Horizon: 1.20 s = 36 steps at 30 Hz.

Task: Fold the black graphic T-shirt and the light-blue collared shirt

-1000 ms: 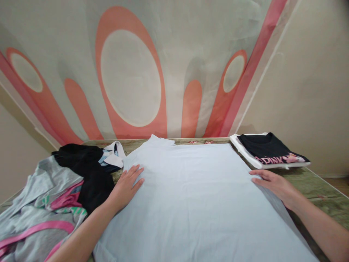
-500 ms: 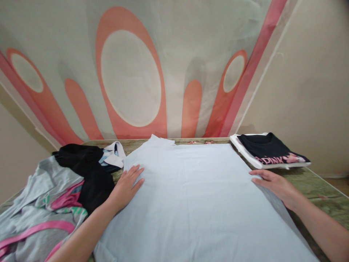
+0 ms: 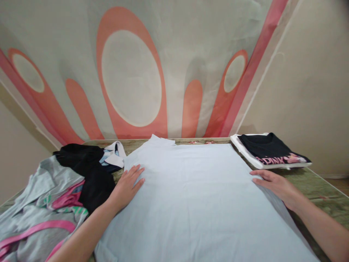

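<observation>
Garment: pale blue shirt (image 3: 191, 196) spread flat over the middle of the table (image 3: 313, 182), a collar or sleeve corner peaking at the far edge, near hem running out of view.
Step in hand: both palms pressing the cloth at its left and right edges; reads as flattening the spread.
Doing it well: judged best with flat palms and light, even pressure, working from the centre out to the edges so creases are not pushed into the middle; the left edge wants keeping off the pile beside it.
Left hand: left hand (image 3: 127, 185) open, palm down, fingers extended and slightly fanned, resting on the shirt's left edge; grips nothing.
Right hand: right hand (image 3: 274, 183) open, palm down, fingers straight and close together, lying on the shirt's right edge; grips nothing.
Left of shirt: loose heap, black garment (image 3: 89, 171) on a grey garment with pink stripes (image 3: 35, 207), white collar piece (image 3: 116, 156) at the far side, just beside the left hand.
Far right: folded black shirt (image 3: 269, 149) with pink lettering, stacked on a white layer, apart from the right hand.
</observation>
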Motion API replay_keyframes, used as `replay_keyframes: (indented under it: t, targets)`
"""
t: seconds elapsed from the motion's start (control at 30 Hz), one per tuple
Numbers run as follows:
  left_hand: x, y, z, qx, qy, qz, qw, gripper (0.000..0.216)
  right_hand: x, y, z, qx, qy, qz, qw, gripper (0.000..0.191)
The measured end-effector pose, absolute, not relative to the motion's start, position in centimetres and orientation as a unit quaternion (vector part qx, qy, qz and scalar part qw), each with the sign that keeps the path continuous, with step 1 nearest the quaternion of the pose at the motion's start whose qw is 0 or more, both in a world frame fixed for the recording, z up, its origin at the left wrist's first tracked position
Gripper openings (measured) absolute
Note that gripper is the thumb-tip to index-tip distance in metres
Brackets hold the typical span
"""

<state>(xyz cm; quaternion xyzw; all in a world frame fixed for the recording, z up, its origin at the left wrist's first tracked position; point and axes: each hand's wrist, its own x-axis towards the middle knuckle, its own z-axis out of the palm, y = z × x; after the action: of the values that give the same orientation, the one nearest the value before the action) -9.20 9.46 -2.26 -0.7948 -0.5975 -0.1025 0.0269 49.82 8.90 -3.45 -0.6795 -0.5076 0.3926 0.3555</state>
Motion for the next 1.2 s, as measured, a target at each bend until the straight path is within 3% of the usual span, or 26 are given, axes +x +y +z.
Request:
replay_keyframes:
  t: [1.2]
  targets:
    - [-9.09,9.26,-2.12,-0.791,-0.606,-0.081,0.024,0.051,50.42,9.07,-4.24,-0.675,-0.499,0.419,0.346,0.053]
